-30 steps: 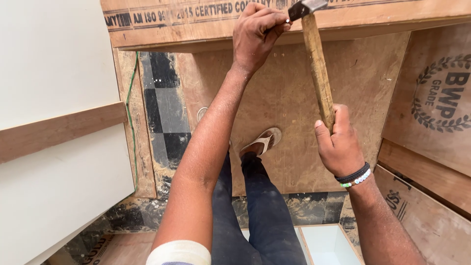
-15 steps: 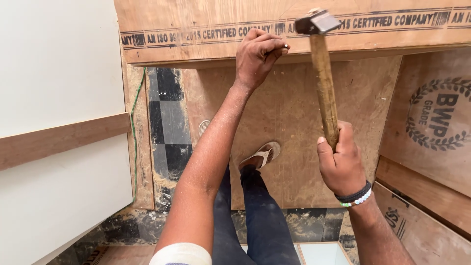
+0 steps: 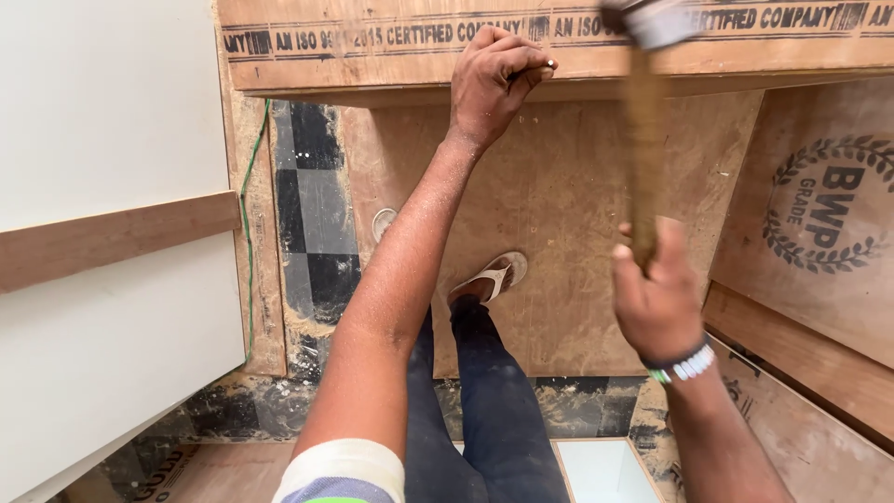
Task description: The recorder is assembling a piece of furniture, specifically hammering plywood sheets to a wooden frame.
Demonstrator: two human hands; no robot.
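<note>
- Steel shows between the fingertips of the left hand (image 3: 492, 82): a small nail (image 3: 549, 64) is pinched there, its tip set against the front edge of the plywood board (image 3: 391, 56) that runs across the top of the view.
- The grip of the left hand is pressed together on the nail, with the thumb and forefinger lying just beside the spot where a blow would land.
- The right hand (image 3: 656, 298) is wrapped tightly round the lower end of a wooden handle, and the hammer (image 3: 644, 140) is raised, its metal head blurred just beside the nail and near the board's edge.
- A crushed fingertip is judged the chief risk, caused by a stroke that lands slightly left of the nail head.
- A bent or flung nail is also possible if the head is struck off-centre, since the nail is held only by a light pinch.
- Being gripped low on the handle, the hammer is swung with more force but less control, so a glancing hit on the board's edge could dent or chip it.
- Below the hands, a sandalled foot (image 3: 489, 278) is planted on a dusty plywood sheet (image 3: 577, 214); it could be hit by a dropped hammer.
</note>
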